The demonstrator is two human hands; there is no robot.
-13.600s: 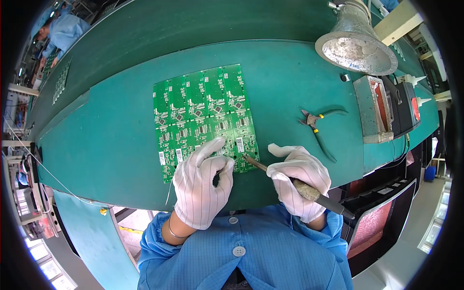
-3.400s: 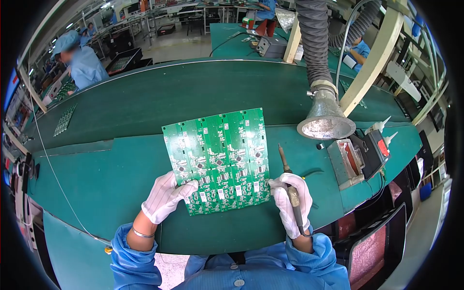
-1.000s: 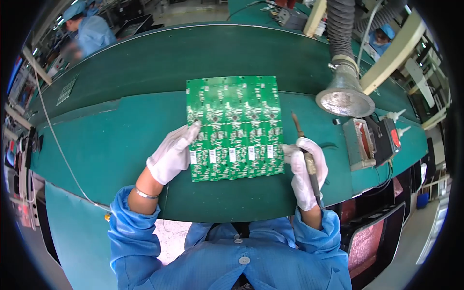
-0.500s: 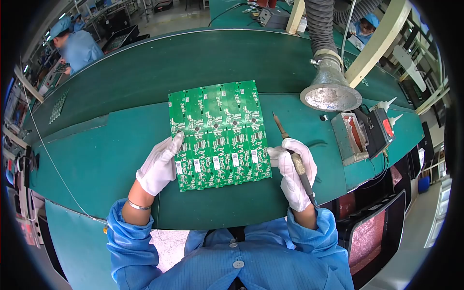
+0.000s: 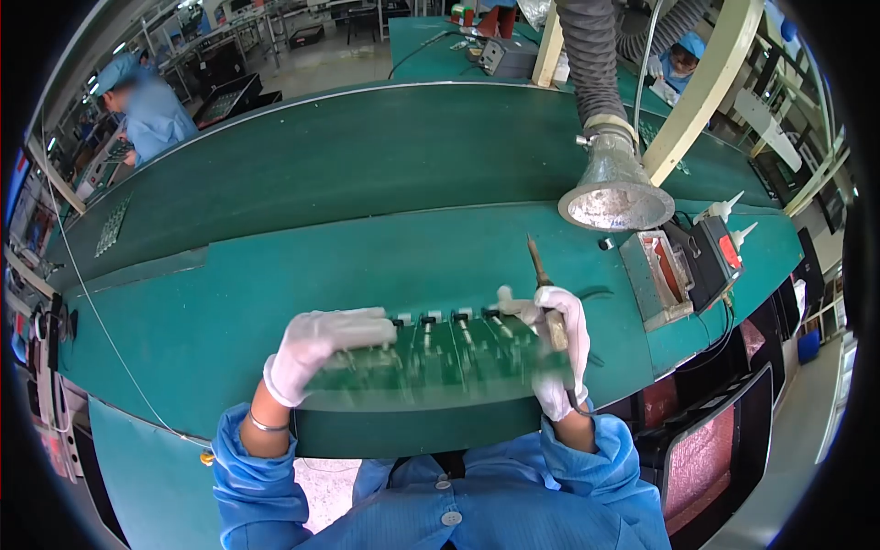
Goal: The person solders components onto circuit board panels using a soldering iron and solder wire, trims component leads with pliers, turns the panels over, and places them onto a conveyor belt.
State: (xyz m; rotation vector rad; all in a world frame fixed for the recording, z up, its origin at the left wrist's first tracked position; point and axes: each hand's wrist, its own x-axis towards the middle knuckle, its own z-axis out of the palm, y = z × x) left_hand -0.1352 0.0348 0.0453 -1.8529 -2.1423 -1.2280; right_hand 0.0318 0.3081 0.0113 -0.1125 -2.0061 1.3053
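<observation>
A green circuit board panel (image 5: 431, 362) is tilted steeply and smeared by motion, low over the front of the green table. Small black and white parts show along its far edge. My left hand (image 5: 325, 348), in a white glove, grips the panel's left side with fingers along the far edge. My gloved right hand (image 5: 555, 344) holds the panel's right side and also a soldering iron (image 5: 539, 266), whose tip points up and away from me. The iron's cable runs down past my right wrist.
A metal fume extraction funnel (image 5: 616, 197) hangs above the table's right side. Beside it stand a metal tray (image 5: 655, 275) and a black box (image 5: 710, 257) with white nozzles. Another panel (image 5: 113, 225) lies far left. Two co-workers (image 5: 156, 110) (image 5: 678, 64) sit beyond the table.
The panel has gone from facing up nearly flat to steeply tilted and lower, closer to my body. Both hands have turned with it, and the soldering iron has stayed in my right hand.
</observation>
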